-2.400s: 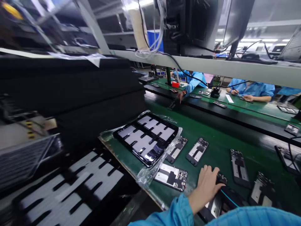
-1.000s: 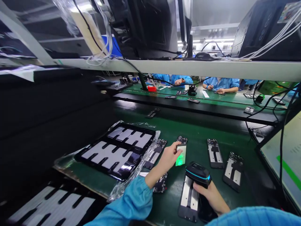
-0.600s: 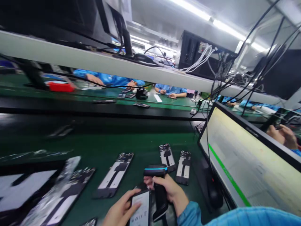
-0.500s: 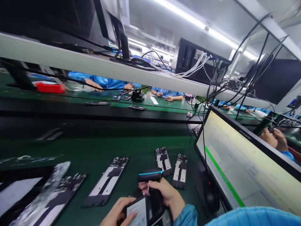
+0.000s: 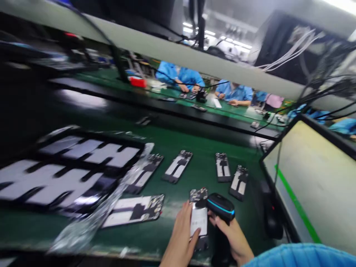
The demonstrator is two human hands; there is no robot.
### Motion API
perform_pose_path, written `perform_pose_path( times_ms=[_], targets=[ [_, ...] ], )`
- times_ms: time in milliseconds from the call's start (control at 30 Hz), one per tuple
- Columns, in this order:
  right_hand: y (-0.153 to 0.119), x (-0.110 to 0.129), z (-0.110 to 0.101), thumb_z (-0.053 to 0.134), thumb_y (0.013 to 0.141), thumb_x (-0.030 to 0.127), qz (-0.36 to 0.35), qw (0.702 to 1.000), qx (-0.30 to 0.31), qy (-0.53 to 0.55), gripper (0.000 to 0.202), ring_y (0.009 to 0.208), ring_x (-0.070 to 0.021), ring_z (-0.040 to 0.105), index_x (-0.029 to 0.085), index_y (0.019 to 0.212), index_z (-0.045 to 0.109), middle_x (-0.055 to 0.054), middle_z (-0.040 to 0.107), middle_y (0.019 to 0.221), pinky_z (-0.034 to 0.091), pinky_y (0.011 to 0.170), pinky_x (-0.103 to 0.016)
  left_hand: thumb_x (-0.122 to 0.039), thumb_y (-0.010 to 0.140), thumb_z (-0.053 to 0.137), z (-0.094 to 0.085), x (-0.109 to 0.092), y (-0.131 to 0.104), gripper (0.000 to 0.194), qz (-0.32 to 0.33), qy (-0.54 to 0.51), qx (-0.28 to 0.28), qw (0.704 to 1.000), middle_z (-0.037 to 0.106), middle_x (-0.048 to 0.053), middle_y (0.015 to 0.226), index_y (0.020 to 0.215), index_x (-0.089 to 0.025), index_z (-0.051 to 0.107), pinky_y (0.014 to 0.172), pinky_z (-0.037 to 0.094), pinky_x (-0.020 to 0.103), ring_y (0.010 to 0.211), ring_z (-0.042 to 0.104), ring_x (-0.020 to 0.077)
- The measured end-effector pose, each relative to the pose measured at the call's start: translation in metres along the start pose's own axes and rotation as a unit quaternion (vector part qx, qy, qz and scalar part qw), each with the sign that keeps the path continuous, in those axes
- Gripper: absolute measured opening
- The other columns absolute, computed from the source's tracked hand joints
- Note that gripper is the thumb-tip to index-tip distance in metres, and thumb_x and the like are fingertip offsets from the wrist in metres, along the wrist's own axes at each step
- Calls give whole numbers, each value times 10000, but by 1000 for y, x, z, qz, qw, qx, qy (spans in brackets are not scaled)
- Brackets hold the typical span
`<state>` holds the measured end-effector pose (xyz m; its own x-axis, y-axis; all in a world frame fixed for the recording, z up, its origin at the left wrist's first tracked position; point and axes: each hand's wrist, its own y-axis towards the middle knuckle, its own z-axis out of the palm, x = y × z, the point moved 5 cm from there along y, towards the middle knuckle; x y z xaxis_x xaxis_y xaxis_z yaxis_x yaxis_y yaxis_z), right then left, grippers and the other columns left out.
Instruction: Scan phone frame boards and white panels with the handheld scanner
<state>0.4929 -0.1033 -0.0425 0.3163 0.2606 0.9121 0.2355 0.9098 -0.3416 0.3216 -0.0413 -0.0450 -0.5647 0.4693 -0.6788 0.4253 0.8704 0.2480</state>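
Note:
My left hand (image 5: 181, 233) rests on the left edge of an opened phone body (image 5: 199, 219), its thumb across the white part and its fingers stretched out. Just right of it, my right hand (image 5: 232, 237) is wrapped round the handle of a black scanner (image 5: 221, 205) with a blue light strip. The scanner's head sits beside the phone's upper right edge. Beyond the hands lie more phone bodies, one (image 5: 223, 167) and another (image 5: 239, 183) to the right, one (image 5: 178, 166) further left. Another phone body (image 5: 136, 209) lies sideways left of my left hand.
On the left is a black tray (image 5: 69, 157) of pale pieces, with clear plastic film (image 5: 91, 218) along its side. A monitor (image 5: 314, 178) and black mouse (image 5: 272, 215) stand right. A shelf (image 5: 172, 50) crosses above. People in blue sleeves work beyond it.
The view has swung left and down, showing the tray. The phone now lies flat on the table under my left hand, and the scanner is to its right instead of above and behind it.

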Motion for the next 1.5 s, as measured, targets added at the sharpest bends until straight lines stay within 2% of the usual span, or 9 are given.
perform_pose_path(
  times_ms=[67, 167, 300, 600, 800, 1000, 1100, 1300, 1500],
  targets=[
    [-12, 2, -5, 733, 756, 523, 17, 1000, -11, -13, 390, 1285, -283, 556, 348, 1104, 715, 10, 725, 1224, 330, 1181, -460, -256, 900, 487, 4, 12, 1, 762, -12, 0, 23, 1000, 306, 96, 1600, 1553, -367, 112, 1163, 358, 549, 1467, 286, 329],
    [-15, 12, -3, 705, 779, 526, 7, 1000, 22, -15, 384, 1221, -327, 601, 266, 1059, 747, -80, 730, 1203, 405, 1128, -497, -273, 930, 452, 0, 13, 14, 585, 13, 4, 79, 997, 303, 95, 1603, 1502, -278, 326, 1208, 302, 495, 1491, 229, 284],
    [4, 21, 11, 814, 693, 436, 16, 994, 105, 10, 476, 1124, -359, 661, 207, 1102, 729, -131, 747, 1148, 443, 1076, -553, -211, 928, 438, -10, 2, 26, 505, 45, 5, 81, 996, 488, 111, 1489, 1434, -220, 435, 1194, 347, 452, 1435, 368, 254],
    [88, 38, 38, 766, 777, 419, 37, 977, 206, 33, 442, 1174, -290, 638, 139, 1114, 711, -158, 695, 1247, 375, 1152, -516, -256, 924, 505, 0, 14, 19, 557, 33, -55, 79, 995, 433, 200, 1474, 1440, -171, 311, 1156, 359, 572, 1402, 397, 315],
    [104, 42, 45, 771, 784, 378, 41, 969, 244, -9, 411, 1211, -292, 613, 141, 1115, 707, -154, 716, 1196, 358, 1162, -515, -267, 787, 695, -4, 14, 30, 647, -7, -79, 105, 991, 430, 211, 1423, 1345, -153, 388, 1165, 297, 616, 1412, 336, 371],
    [108, 41, 52, 784, 762, 398, 70, 957, 279, -26, 482, 1221, -301, 609, 135, 1155, 692, -165, 700, 1238, 387, 1145, -506, -178, 664, 755, -10, 14, 31, 563, -14, -78, 85, 993, 541, 111, 1189, 1146, -179, 464, 1199, 194, 617, 1243, 489, 317],
    [108, 39, 54, 785, 758, 410, 81, 955, 283, -32, 503, 1206, -309, 617, 124, 1160, 689, -175, 697, 1238, 382, 1143, -521, -194, 659, 755, -14, 7, 31, 525, -4, -56, 77, 995, 555, 92, 1135, 1111, -187, 489, 1178, 243, 606, 1176, 515, 305],
    [106, 37, 54, 786, 758, 406, 84, 957, 276, -28, 501, 1181, -287, 630, 145, 1172, 677, -151, 714, 1209, 413, 1118, -495, -488, 667, 791, -14, -16, 42, 504, -6, 66, 86, 994, 558, 98, 1019, 1026, -179, 620, 965, 417, 589, 1046, 493, 341],
    [107, 39, 57, 783, 756, 406, 73, 957, 279, -39, 395, 1090, -248, 647, 154, 1054, 721, -114, 726, 1134, 437, 1063, -456, -436, 688, 809, -18, -10, 40, 427, -37, 8, 112, 993, 555, 81, 1033, 925, -191, 552, 877, 480, 471, 1028, 511, 301]
  ],
)
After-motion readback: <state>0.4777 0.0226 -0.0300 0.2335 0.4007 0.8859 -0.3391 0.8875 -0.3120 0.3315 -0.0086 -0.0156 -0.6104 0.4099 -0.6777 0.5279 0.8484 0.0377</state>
